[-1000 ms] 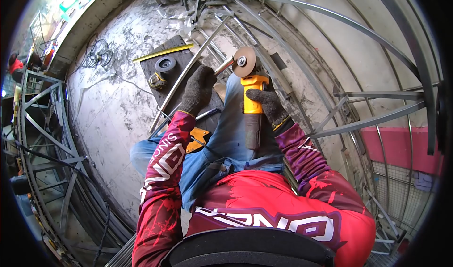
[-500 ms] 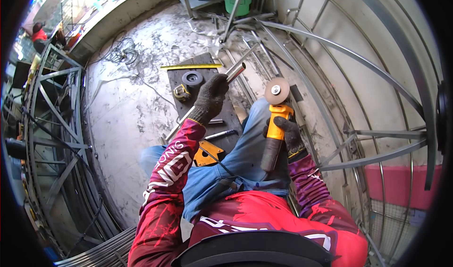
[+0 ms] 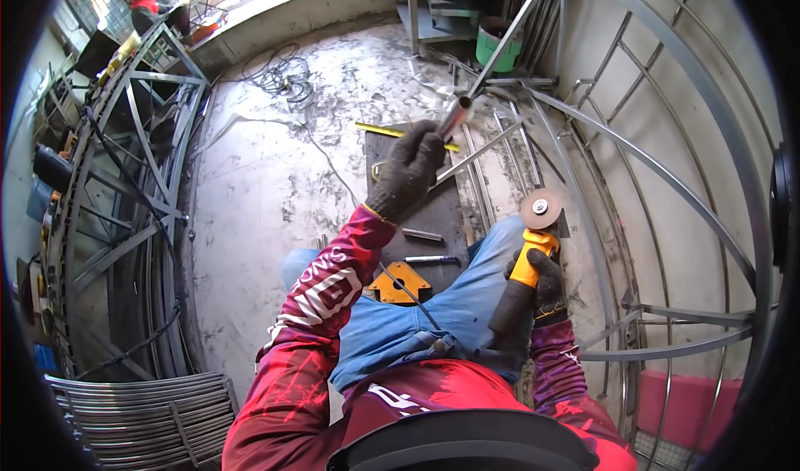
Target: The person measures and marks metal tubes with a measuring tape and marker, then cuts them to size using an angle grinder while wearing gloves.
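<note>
My gloved left hand (image 3: 408, 169) is closed around a metal tube (image 3: 455, 119), whose open end points forward and up. In my gloved right hand (image 3: 546, 278) is a yellow angle grinder (image 3: 534, 253) with a thin cutting disc (image 3: 540, 208), held over my right thigh. Under my left hand lies a dark board (image 3: 437, 209), carrying a short metal offcut (image 3: 422, 235) and a marker pen (image 3: 432, 259). A tape measure (image 3: 377, 172) is mostly hidden behind that hand, beside a yellow measuring strip (image 3: 382, 129). An orange welding magnet (image 3: 399, 284) sits between my legs.
Welded metal frames stand at the left (image 3: 148, 138) and along the right wall (image 3: 642, 150). Loose tubes (image 3: 477, 175) lie beyond the board. Coiled cable (image 3: 283, 75), a green bucket (image 3: 497, 48) and a metal stand (image 3: 414, 17) are farther back. Another person (image 3: 145, 4) sits at the far left.
The view has swung left, so the scene sits farther right. My left hand has lifted the tube forward and now covers the black disc on the board. The grinder stays in my right hand.
</note>
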A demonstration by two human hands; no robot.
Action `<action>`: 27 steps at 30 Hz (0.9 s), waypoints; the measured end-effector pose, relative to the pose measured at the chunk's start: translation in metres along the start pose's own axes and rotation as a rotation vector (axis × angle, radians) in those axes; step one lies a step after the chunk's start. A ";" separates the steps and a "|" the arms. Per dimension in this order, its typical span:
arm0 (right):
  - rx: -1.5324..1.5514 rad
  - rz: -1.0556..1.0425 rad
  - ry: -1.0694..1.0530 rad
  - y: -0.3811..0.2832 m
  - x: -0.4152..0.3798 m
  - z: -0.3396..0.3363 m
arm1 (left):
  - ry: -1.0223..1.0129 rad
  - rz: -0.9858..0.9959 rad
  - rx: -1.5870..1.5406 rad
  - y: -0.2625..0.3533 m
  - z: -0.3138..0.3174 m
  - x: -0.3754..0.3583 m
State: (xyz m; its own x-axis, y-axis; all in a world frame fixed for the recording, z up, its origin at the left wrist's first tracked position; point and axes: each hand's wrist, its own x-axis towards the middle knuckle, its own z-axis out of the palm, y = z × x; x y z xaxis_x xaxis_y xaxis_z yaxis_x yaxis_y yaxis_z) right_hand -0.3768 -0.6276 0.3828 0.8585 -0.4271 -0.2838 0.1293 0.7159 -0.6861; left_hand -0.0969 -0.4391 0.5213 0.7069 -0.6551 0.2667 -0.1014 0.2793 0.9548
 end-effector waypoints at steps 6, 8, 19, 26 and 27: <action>-0.109 0.045 -0.094 -0.008 0.002 -0.003 | 0.136 0.405 0.285 0.135 -0.068 0.014; -0.133 0.054 -0.018 -0.010 -0.003 0.006 | 0.124 0.333 -0.033 0.216 -0.072 0.004; -0.113 0.095 0.038 -0.015 -0.008 0.022 | 0.182 0.589 -0.080 0.248 -0.105 0.029; -0.087 0.069 0.066 -0.014 -0.009 0.019 | -0.095 0.133 -0.699 0.209 -0.093 0.025; -0.084 0.075 0.067 -0.013 -0.009 0.017 | 0.164 0.373 -0.288 0.203 -0.048 0.009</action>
State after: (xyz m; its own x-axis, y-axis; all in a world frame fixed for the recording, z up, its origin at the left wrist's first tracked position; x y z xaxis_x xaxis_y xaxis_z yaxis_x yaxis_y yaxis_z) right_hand -0.3776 -0.6239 0.4060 0.8290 -0.4120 -0.3782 0.0217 0.6994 -0.7144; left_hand -0.0776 -0.3549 0.7114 0.7623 -0.3614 0.5370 -0.1871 0.6712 0.7173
